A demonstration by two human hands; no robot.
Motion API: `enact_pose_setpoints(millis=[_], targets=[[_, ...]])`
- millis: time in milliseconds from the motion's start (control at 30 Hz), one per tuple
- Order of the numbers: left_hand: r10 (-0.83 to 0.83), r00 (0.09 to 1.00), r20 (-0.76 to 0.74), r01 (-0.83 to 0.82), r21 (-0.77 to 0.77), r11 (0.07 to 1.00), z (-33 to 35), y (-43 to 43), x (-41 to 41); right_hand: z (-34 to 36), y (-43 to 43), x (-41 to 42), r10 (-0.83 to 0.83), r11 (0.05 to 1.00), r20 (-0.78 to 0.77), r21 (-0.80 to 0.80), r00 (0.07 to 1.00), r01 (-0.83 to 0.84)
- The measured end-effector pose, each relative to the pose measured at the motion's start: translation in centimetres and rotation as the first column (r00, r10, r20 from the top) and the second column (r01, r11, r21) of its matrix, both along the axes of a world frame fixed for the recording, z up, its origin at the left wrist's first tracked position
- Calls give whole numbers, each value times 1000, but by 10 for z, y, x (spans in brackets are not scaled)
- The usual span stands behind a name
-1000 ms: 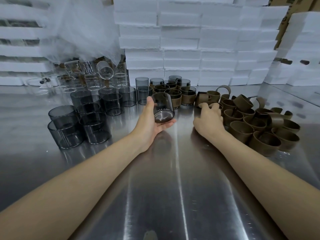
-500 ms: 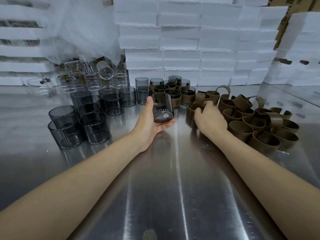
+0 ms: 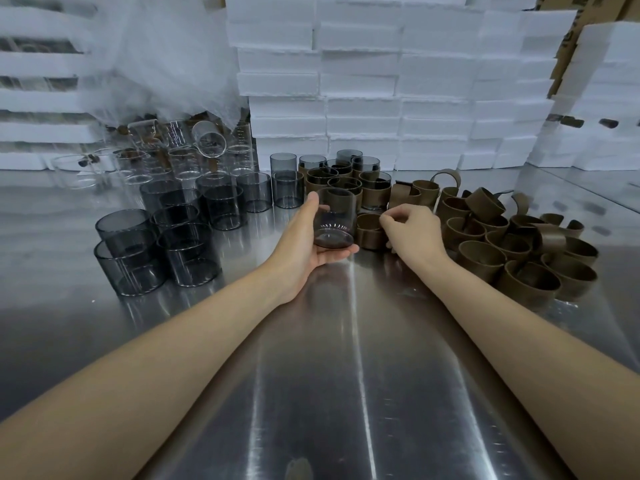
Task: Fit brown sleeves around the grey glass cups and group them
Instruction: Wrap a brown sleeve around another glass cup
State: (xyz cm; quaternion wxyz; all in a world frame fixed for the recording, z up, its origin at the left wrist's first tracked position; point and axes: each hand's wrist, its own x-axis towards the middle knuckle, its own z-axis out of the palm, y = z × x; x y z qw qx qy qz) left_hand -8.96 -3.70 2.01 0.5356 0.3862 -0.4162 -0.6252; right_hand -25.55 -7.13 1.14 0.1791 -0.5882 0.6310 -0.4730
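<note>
The brushed steel table (image 3: 346,375) runs back to a wall of stacked white foam blocks (image 3: 398,81). On the right lies a loose heap of brown band sleeves (image 3: 519,258). On the left stand the bare grey glass cups (image 3: 187,244), and at the back centre is the cluster of sleeved cups (image 3: 346,181). With supplies at either side and finished work in the middle, reaches are probably kept short. The left hand (image 3: 308,247) cradles one tilted grey cup (image 3: 334,220) just above the table, thumb up its side and fingers curled under its base, seemingly presenting it for a sleeve. Just beside it the right hand (image 3: 414,233), fingers curled, appears to pinch the wall of a single brown sleeve (image 3: 370,230) standing on the table, though the knuckles hide the contact.
</note>
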Motion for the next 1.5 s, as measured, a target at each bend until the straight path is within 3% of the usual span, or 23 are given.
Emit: enact_pose_setpoints(millis=[233, 567, 633, 700, 800, 867, 933, 1067, 1200, 1500], targets=[[-2, 1000, -7, 2, 1, 1000, 0, 0, 0, -3, -1, 1, 21, 999, 110, 39, 994, -25], [23, 999, -28, -24, -17, 1000, -1, -2, 0, 5, 3, 3, -31, 968, 205, -240, 978, 81], [31, 999, -45, -31, -7, 999, 0, -2, 0, 8, 5, 6, 103, 976, 376, -218, 921, -20], [52, 996, -75, -52, 1, 999, 0, -4, 1, 9, 7, 13, 268, 962, 531, -197, 803, -191], [119, 984, -137, -118, 11, 993, -1, -7, 3, 6, 10, 24, 366, 921, 579, -112, 728, -373], [152, 972, -177, -149, 30, 988, -2, -9, 6, 2, 9, 28, 347, 919, 602, -63, 719, -389], [152, 968, -200, -146, 42, 988, -3, -11, 9, -1, 4, 27, 270, 952, 561, -32, 782, -305], [128, 973, -190, -124, 34, 992, -3, -11, 8, 0, 0, 16, 76, 994, 303, -95, 950, -49], [140, 984, -111, -144, -22, 989, -2, -9, 5, 4, 4, 18, 111, 988, 395, -146, 912, -57], [88, 995, -40, -93, -144, 985, -7, -6, 5, 0, 13, 30, 216, 963, 314, -225, 925, -148]])
